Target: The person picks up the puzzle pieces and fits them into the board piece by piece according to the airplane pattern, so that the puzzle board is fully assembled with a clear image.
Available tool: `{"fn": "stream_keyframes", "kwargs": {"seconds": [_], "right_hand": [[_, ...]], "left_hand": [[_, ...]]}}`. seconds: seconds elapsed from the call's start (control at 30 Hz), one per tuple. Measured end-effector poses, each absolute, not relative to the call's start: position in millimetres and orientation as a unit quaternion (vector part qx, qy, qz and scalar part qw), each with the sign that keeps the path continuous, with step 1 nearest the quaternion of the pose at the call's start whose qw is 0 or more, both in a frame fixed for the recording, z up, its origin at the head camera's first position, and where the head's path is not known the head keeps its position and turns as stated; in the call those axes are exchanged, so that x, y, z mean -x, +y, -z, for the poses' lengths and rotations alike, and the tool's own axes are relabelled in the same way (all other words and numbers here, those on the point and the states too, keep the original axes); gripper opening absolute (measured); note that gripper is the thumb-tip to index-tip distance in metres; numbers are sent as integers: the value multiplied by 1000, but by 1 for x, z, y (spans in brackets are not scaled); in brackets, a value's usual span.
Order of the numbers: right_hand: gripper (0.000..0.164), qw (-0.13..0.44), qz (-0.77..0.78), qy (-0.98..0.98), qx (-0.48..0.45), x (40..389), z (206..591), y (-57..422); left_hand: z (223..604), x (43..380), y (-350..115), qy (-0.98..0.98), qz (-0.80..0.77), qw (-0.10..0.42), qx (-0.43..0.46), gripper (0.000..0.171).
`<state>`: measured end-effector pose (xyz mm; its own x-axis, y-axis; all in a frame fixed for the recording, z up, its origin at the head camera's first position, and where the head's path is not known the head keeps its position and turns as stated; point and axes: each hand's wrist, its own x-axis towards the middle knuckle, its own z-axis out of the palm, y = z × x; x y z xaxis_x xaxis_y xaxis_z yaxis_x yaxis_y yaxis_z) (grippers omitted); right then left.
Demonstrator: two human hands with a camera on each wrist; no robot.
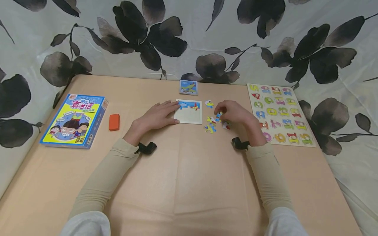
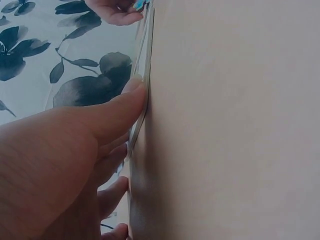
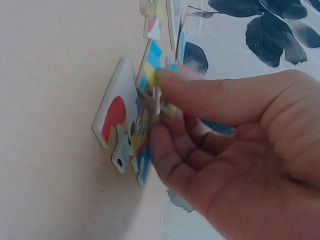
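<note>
My left hand (image 1: 157,115) rests at the left side of a white puzzle tray (image 1: 189,118), fingers extended. In the left wrist view its thumb (image 2: 115,112) touches the tray's edge. Blue and red puzzle pieces fill the top strip of the tray; its lower part shows bare white. My right hand (image 1: 234,111), just right of the tray, pinches a small puzzle piece (image 3: 150,104) between thumb and fingers, its grey-brown face partly visible. Several loose puzzle pieces (image 1: 211,127) lie below and around it, some overlapping. Another loose piece (image 1: 209,104) lies near the tray's upper right corner.
A small airplane picture (image 1: 189,87) lies behind the tray. To the left are an orange-red block (image 1: 114,122) and a blue-and-yellow box (image 1: 73,121). At right lies a sheet of colourful letters and numbers (image 1: 280,114), close to my right forearm. Floral fabric (image 1: 206,39) borders the table.
</note>
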<state>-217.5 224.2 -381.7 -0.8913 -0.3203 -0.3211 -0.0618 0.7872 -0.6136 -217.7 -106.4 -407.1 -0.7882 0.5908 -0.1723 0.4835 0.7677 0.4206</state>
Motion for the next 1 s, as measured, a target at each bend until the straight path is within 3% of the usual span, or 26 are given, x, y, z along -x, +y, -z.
{"fn": "stream_keyframes", "kwargs": {"seconds": [0.23, 0.63, 1.0], "right_hand": [[19, 196, 366, 905, 93, 218, 380, 229], [9, 108, 412, 901, 85, 224, 382, 199], [13, 131, 452, 878, 84, 230, 386, 147]], "left_hand": [[407, 218, -106, 928, -180, 149, -292, 74], [401, 216, -107, 928, -178, 148, -293, 74], [401, 217, -106, 927, -180, 149, -293, 74]]}}
